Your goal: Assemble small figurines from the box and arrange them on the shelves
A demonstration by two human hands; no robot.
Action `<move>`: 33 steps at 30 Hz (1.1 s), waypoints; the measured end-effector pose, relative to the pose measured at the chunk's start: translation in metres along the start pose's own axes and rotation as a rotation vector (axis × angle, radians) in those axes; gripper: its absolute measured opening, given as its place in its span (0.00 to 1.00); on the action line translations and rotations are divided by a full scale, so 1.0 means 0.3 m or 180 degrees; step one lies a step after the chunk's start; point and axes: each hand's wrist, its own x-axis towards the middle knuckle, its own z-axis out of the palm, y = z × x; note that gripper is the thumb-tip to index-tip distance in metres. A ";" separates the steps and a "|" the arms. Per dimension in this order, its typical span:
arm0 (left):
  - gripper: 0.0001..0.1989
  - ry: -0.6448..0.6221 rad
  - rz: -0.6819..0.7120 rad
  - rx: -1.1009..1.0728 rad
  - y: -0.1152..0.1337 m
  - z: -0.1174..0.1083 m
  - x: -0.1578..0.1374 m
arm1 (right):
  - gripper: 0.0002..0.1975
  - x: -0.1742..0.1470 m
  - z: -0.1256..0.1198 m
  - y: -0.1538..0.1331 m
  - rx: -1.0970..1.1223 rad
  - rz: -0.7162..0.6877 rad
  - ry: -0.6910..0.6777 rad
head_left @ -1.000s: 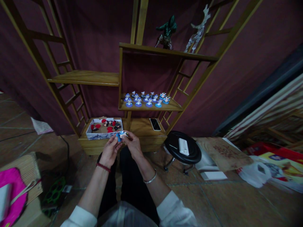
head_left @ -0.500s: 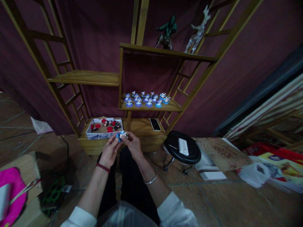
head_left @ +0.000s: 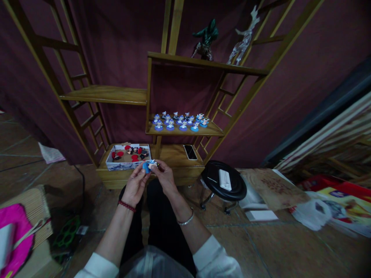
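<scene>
Between both hands, just in front of the low shelf, is a small toy figurine (head_left: 152, 165) with a white body and a blue round base (head_left: 145, 167). My left hand (head_left: 136, 185) pinches the blue base with thumb and fingers. Closed on the white figure's side is my right hand (head_left: 165, 177). A white cardboard box (head_left: 120, 166) with a blue pattern stands behind and left of my hands; red and black figurines (head_left: 135, 150) lie in it. On the middle shelf (head_left: 185, 132), several small figurines (head_left: 170, 124) with purple or blue bases stand in rows.
A phone (head_left: 190, 151) lies on the lower shelf. To the right, a black round stool (head_left: 237, 187) carries a white object (head_left: 225, 179). Two statues (head_left: 207, 40) stand on the upper shelf. Plastic bags (head_left: 311, 210) lie on the floor at right, and a pink item (head_left: 19, 231) at left.
The figurine has turned slightly in my hands, and more of its blue base shows. Both hands stay in nearly the same place.
</scene>
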 end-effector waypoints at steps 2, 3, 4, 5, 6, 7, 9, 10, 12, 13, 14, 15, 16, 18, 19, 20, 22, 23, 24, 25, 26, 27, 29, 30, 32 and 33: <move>0.13 0.0006 0.0003 -0.0014 0.000 0.000 0.001 | 0.19 0.002 -0.001 0.003 -0.0008 0.0017 -0.0012; 0.13 0.0007 0.0005 -0.0021 0.000 -0.001 0.001 | 0.20 0.002 -0.001 0.004 -0.0006 0.0037 -0.0023; 0.13 0.0008 0.0006 -0.0027 -0.001 -0.001 0.002 | 0.20 0.002 -0.001 0.005 -0.0001 0.0061 -0.0031; 0.13 0.0007 0.0010 -0.0032 -0.002 -0.002 0.002 | 0.20 0.002 -0.001 0.005 0.0008 0.0084 -0.0028; 0.13 0.0006 0.0018 -0.0036 -0.002 -0.002 0.002 | 0.20 0.001 -0.001 0.005 0.0018 0.0101 -0.0016; 0.13 0.0003 0.0027 -0.0038 -0.003 -0.003 0.002 | 0.20 0.000 0.000 0.004 0.0034 0.0116 -0.0003; 0.14 -0.0010 0.0055 -0.0035 -0.004 -0.003 0.001 | 0.20 -0.002 0.001 0.000 0.0069 0.0146 0.0015; 0.14 -0.0015 0.0069 -0.0029 -0.004 -0.003 0.001 | 0.21 -0.003 0.001 -0.001 0.0082 0.0152 0.0017; 0.15 -0.0021 0.0093 -0.0011 -0.004 -0.001 0.000 | 0.21 -0.004 0.002 -0.005 0.0097 0.0135 0.0009; 0.15 -0.0022 0.0105 -0.0003 -0.003 0.000 0.000 | 0.21 -0.003 0.002 -0.006 0.0103 0.0129 0.0007; 0.15 -0.0023 0.0118 0.0000 -0.002 0.001 -0.001 | 0.21 -0.003 0.002 -0.006 0.0108 0.0131 0.0002; 0.15 -0.0024 0.0130 0.0002 -0.002 0.003 -0.001 | 0.21 -0.003 0.002 -0.006 0.0117 0.0138 -0.0001; 0.14 -0.0024 0.0143 0.0004 -0.001 0.004 -0.002 | 0.21 -0.002 0.002 -0.006 0.0129 0.0147 -0.0003; 0.15 -0.0032 0.0162 0.0006 -0.001 0.005 -0.004 | 0.21 -0.002 0.003 -0.006 0.0160 0.0158 -0.0013; 0.15 -0.0037 0.0172 0.0009 -0.002 0.004 -0.005 | 0.21 -0.002 0.004 -0.006 0.0174 0.0154 -0.0022; 0.15 -0.0041 0.0179 0.0015 -0.002 0.002 -0.005 | 0.21 -0.002 0.004 -0.005 0.0184 0.0144 -0.0031; 0.16 -0.0046 0.0188 0.0025 -0.004 -0.002 -0.006 | 0.20 -0.003 0.005 -0.004 0.0199 0.0127 -0.0053; 0.16 -0.0046 0.0194 0.0027 -0.005 -0.005 -0.006 | 0.20 -0.004 0.005 -0.003 0.0207 0.0116 -0.0052; 0.16 -0.0045 0.0203 0.0028 -0.005 -0.007 -0.006 | 0.19 -0.004 0.005 -0.002 0.0214 0.0102 -0.0056; 0.16 -0.0052 0.0215 0.0026 -0.005 -0.009 -0.006 | 0.19 -0.004 0.005 -0.001 0.0218 0.0086 -0.0062; 0.16 -0.0057 0.0230 0.0022 -0.005 -0.010 -0.006 | 0.19 -0.004 0.005 -0.001 0.0221 0.0076 -0.0068; 0.16 -0.0063 0.0240 0.0020 -0.005 -0.010 -0.006 | 0.19 -0.003 0.005 -0.002 0.0219 0.0068 -0.0071; 0.15 -0.0071 0.0250 0.0026 -0.004 -0.010 -0.005 | 0.19 -0.003 0.006 -0.004 0.0194 0.0045 -0.0071; 0.15 -0.0075 0.0252 0.0031 -0.004 -0.009 -0.005 | 0.19 -0.002 0.006 -0.006 0.0176 0.0031 -0.0072; 0.15 -0.0076 0.0255 0.0039 -0.003 -0.006 -0.004 | 0.18 0.000 0.006 -0.006 0.0150 -0.0011 -0.0074; 0.15 -0.0074 0.0253 0.0043 -0.002 -0.005 -0.003 | 0.17 0.002 0.006 -0.004 0.0150 -0.0047 -0.0094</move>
